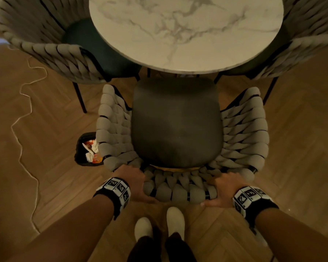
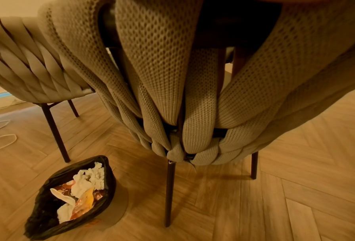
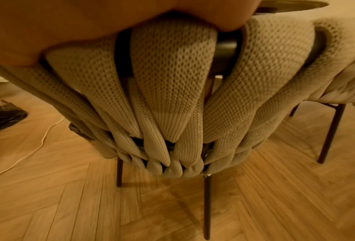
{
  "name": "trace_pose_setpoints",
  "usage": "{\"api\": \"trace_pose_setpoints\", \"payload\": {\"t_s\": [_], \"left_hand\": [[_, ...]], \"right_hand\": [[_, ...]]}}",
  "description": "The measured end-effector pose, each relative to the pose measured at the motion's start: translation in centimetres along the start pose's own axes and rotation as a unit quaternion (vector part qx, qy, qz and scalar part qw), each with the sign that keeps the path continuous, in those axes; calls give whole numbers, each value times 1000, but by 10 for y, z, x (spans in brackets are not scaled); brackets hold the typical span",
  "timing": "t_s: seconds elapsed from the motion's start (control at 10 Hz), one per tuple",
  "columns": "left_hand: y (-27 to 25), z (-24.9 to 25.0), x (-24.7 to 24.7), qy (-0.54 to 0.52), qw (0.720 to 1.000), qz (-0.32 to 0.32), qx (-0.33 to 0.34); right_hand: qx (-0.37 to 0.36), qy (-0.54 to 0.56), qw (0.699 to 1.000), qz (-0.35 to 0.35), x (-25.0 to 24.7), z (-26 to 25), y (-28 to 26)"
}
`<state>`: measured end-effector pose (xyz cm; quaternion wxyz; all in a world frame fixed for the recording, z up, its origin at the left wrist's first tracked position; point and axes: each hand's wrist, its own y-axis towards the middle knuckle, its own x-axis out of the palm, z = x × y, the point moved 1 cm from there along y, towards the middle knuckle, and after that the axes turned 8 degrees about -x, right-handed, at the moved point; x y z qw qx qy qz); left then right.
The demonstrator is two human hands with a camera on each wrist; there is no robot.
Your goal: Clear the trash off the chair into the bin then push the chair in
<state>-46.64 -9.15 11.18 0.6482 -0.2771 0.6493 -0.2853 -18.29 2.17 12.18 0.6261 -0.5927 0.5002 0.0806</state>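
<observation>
Left hand [image 1: 133,181] is clenching the top rail of the chair [image 1: 176,125] backrest near its left end, fingers going over the inside, thumb lying along the outer face. Right hand [image 1: 222,190] is mirroring that grip near the right end of the same rail, thumb stretched along the outside. Only the head view is showing both hands whole; the right wrist view is catching just a blurred slab of palm [image 3: 73,24] pressing on the woven straps, and the left wrist view is showing no clear skin, so finger curl there is not readable. The wrist views are giving what the head view cannot: the back of the chair [image 2: 193,91] from outside, knitted straps converging down to the lower frame, thin dark legs standing on the herringbone floor [image 2: 275,203]. Chair seat is lying bare, its front edge pointing away from the person and just reaching under the rim of the round marble surface [image 1: 186,33]; front-to-back axis is running straight at that surface. Bin [image 1: 87,149] with a black liner is sitting on the floor just beside the chair's left arm, trash [image 2: 83,189] inside it: crumpled white paper and orange wrappers, far clearer in the left wrist view. Two more woven chairs [image 1: 45,46] are flanking the surface. A white cable [image 1: 23,114] is trailing across the floor on the left.
</observation>
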Motion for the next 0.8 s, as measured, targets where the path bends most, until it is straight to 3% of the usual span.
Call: {"api": "trace_pose_setpoints", "payload": {"t_s": [0.4, 0.5, 0.6, 0.7, 0.8], "left_hand": [[-14, 2, 5, 39, 999, -36, 6], [-17, 0, 1, 17, 999, -44, -14], [-37, -2, -11, -96, 991, -79, -50], [-63, -20, -35, -146, 988, -32, -49], [-98, -40, -26, -170, 984, -33, -45]], "right_hand": [[29, 41, 997, -53, 14, -20, -6], [42, 54, 996, -53, 12, -21, -6], [72, 53, 993, -76, 2, -35, -18], [116, 72, 987, -81, -24, -46, -24], [119, 117, 984, -58, -34, -68, -39]]}}
